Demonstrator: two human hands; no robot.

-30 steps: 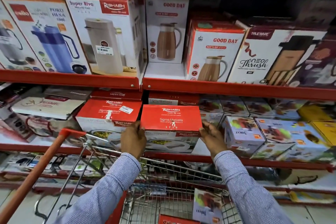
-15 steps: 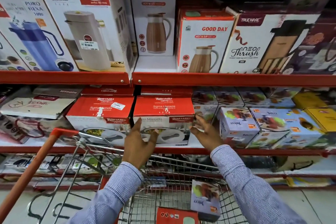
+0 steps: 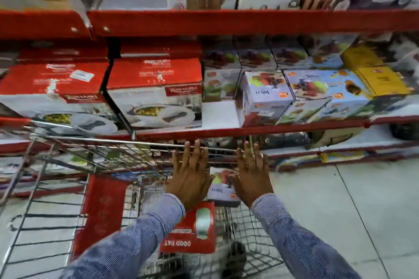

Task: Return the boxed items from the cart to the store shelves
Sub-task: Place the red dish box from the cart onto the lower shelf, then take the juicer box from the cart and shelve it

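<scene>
The red and white casserole box [image 3: 156,90] stands on the middle shelf [image 3: 249,130], beside a matching box [image 3: 54,90]. My left hand [image 3: 189,179] and my right hand [image 3: 252,176] hover, fingers spread, over the wire cart [image 3: 127,149], holding nothing. Between them in the cart stands a white juicer box [image 3: 223,186]. A red Good Day flask box [image 3: 195,229] lies below it, partly hidden by my left sleeve. The view is blurred.
Juicer boxes [image 3: 265,97] and yellow boxes [image 3: 381,79] fill the middle shelf to the right, with a gap [image 3: 218,112] next to the casserole box. Flask boxes line the upper shelf [image 3: 226,21]. A red panel [image 3: 102,213] leans in the cart. Tiled floor [image 3: 351,206] lies right.
Both hands let go of the casserole box, now on the shelf, and dropped down over the cart. The camera tilted downward.
</scene>
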